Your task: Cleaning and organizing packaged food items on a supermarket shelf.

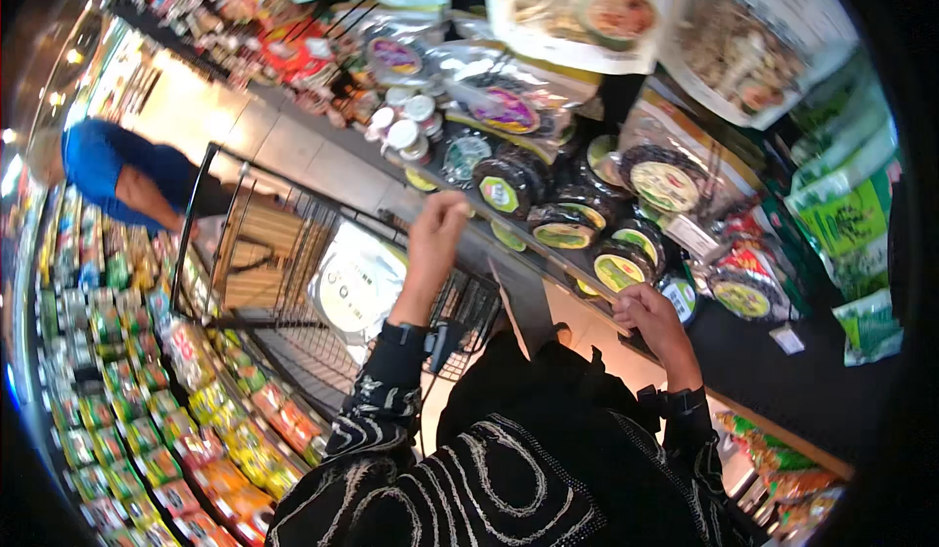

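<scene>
My left hand [439, 242] is raised with curled fingers beside the clear edge strip of the display shelf; whether it touches the strip is unclear. My right hand [653, 319] closes its fingers at the lower end of the clear edge strip [543, 255]. Just behind it lie round dark packages with green and yellow labels [620, 272]. Small white-lidded jars [403, 134] stand near the far part of the strip. To the left of my left hand, a black wire shopping cart [293, 327] holds a white package with a round print [358, 275].
A person in a blue shirt [121, 173] stands beyond the cart. Stepped shelves of packaged goods [139, 415] fill the lower left. Large hanging bags of dried food [579, 11] are at the top, and green packages [843, 217] at the right.
</scene>
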The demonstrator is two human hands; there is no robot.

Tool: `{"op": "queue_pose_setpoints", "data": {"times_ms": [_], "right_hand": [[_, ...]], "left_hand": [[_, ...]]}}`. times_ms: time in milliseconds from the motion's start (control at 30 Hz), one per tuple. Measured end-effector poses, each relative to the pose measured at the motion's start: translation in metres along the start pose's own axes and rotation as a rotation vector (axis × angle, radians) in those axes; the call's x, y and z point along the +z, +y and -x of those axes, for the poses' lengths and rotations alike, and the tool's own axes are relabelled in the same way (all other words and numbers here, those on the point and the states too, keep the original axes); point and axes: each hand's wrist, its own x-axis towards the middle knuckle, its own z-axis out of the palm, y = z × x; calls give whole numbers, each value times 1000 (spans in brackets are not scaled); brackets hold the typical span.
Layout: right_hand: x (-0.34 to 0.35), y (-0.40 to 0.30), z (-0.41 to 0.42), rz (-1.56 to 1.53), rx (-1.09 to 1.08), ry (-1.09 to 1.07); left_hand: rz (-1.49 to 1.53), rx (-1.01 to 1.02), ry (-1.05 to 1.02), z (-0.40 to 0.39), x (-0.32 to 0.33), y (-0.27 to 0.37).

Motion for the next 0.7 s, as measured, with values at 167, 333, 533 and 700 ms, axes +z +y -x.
{"op": "queue_pose_setpoints", "data": {"times_ms": [167, 333, 533, 700], "right_hand": [[45, -34, -26, 69, -42, -117], [118, -103, -40, 167, -135, -307], [197, -124, -57, 151, -147, -498], [235, -127, -59, 262, -177, -550]], "left_hand": [[-208, -39, 419, 40, -145, -50], [-702, -217, 699, 103, -281, -151], [-764, -365, 600, 114, -311, -173], [-710, -355, 406, 47, -281, -136]]}}
